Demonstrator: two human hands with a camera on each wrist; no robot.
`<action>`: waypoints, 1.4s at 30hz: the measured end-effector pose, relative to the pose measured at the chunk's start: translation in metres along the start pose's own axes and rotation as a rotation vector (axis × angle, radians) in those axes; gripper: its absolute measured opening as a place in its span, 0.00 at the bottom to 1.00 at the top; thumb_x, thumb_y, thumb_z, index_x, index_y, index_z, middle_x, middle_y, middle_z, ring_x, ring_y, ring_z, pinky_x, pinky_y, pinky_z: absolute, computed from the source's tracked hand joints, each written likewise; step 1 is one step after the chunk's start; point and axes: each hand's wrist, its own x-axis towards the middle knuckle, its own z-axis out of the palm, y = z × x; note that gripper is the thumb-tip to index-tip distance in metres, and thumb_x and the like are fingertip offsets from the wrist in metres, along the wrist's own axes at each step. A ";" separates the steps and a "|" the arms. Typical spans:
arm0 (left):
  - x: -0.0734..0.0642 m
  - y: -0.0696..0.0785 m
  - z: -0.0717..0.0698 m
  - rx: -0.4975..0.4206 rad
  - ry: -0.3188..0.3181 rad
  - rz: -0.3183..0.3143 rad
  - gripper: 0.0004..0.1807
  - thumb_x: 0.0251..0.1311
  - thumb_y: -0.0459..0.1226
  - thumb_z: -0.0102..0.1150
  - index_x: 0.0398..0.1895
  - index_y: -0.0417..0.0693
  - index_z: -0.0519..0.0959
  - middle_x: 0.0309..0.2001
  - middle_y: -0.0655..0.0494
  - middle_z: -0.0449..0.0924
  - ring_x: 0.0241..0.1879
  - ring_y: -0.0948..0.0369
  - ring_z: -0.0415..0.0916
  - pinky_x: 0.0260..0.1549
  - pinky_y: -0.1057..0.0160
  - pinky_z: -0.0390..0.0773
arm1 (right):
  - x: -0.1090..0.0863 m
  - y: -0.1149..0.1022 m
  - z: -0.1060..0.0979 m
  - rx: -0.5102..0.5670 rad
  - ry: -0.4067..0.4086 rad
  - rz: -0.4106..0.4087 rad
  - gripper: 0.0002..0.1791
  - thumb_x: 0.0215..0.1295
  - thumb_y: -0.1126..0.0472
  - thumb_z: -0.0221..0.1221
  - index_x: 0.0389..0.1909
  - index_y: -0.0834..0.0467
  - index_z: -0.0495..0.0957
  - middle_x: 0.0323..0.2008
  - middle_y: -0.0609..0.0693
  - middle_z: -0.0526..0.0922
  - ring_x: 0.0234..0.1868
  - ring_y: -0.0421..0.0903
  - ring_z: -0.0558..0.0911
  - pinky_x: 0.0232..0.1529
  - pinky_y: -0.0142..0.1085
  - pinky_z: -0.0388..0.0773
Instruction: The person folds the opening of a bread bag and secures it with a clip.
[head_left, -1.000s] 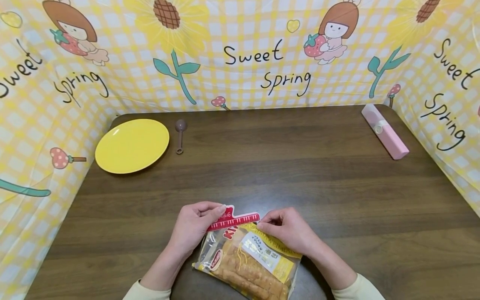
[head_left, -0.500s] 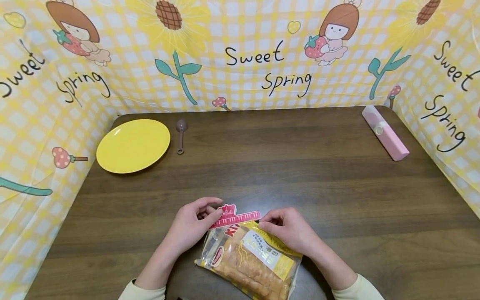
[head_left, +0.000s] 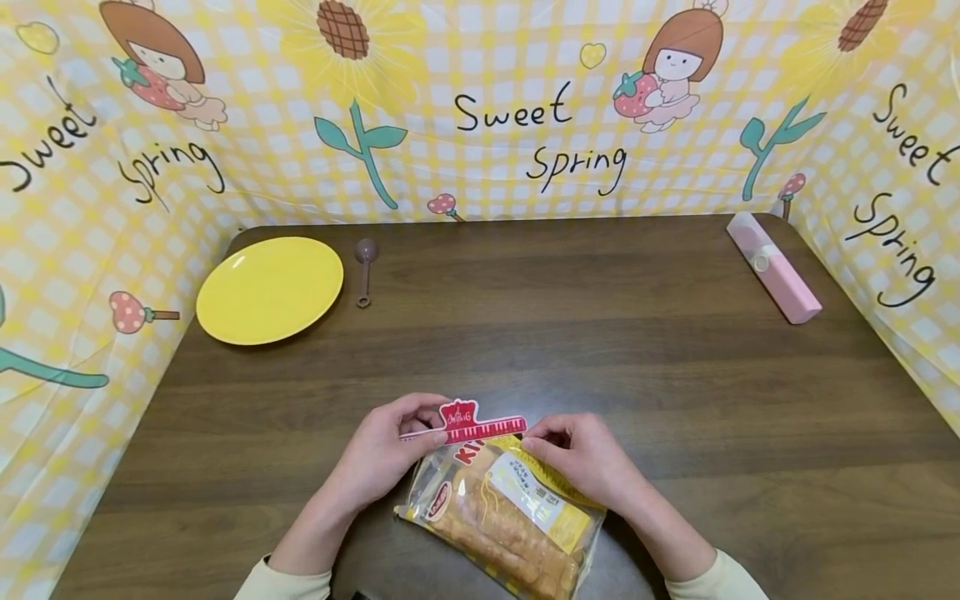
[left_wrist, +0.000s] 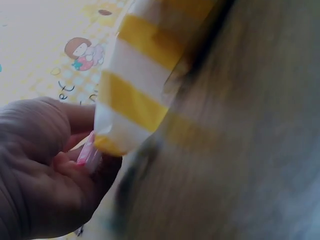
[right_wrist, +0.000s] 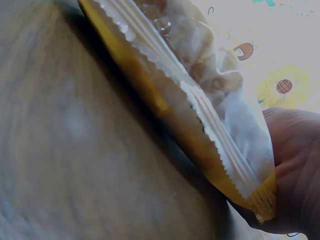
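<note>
A clear and yellow bag of bread [head_left: 487,517] lies tilted at the table's near edge. Along its top edge sits a red bag clip [head_left: 483,428] with a piano-key pattern and a raised tab. My left hand [head_left: 386,446] pinches the clip's left end, thumb in front and fingers behind. In the left wrist view the clip [left_wrist: 87,152] shows between those fingers beside the striped bag [left_wrist: 135,75]. My right hand [head_left: 585,458] pinches the bag's top right corner, close to the clip's right end. The right wrist view shows the bag's crimped seam [right_wrist: 210,125].
On the brown wooden table [head_left: 525,333], a yellow plate [head_left: 270,291] stands at the back left with a brown spoon [head_left: 364,271] beside it. A pink case [head_left: 774,268] lies at the back right. Printed yellow checked cloth [head_left: 510,83] walls the back and sides.
My left fingers have loosened from the clip's tab and shifted to its left end. The clip has moved slightly up and right, its tab now uncovered. My right hand stays nearly still.
</note>
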 end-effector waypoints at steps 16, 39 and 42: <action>0.004 0.000 0.000 -0.172 0.332 -0.123 0.20 0.69 0.24 0.53 0.62 0.38 0.73 0.49 0.43 0.77 0.44 0.55 0.76 0.39 0.70 0.75 | 0.002 0.004 -0.006 -0.034 0.486 -0.160 0.11 0.65 0.62 0.67 0.47 0.56 0.82 0.58 0.51 0.77 0.61 0.50 0.74 0.64 0.50 0.66; -0.001 0.000 -0.013 -0.018 0.450 -0.099 0.26 0.69 0.39 0.62 0.69 0.49 0.70 0.64 0.51 0.74 0.65 0.54 0.68 0.64 0.49 0.66 | 0.003 0.004 -0.002 0.000 0.474 -0.236 0.12 0.66 0.62 0.67 0.48 0.59 0.81 0.59 0.56 0.77 0.62 0.51 0.74 0.63 0.50 0.66; -0.002 0.000 -0.012 0.015 0.517 -0.017 0.23 0.67 0.36 0.64 0.65 0.47 0.74 0.63 0.50 0.75 0.64 0.54 0.69 0.62 0.49 0.66 | 0.003 0.005 -0.002 0.003 0.476 -0.244 0.12 0.65 0.62 0.67 0.48 0.59 0.81 0.59 0.56 0.77 0.62 0.51 0.74 0.63 0.49 0.66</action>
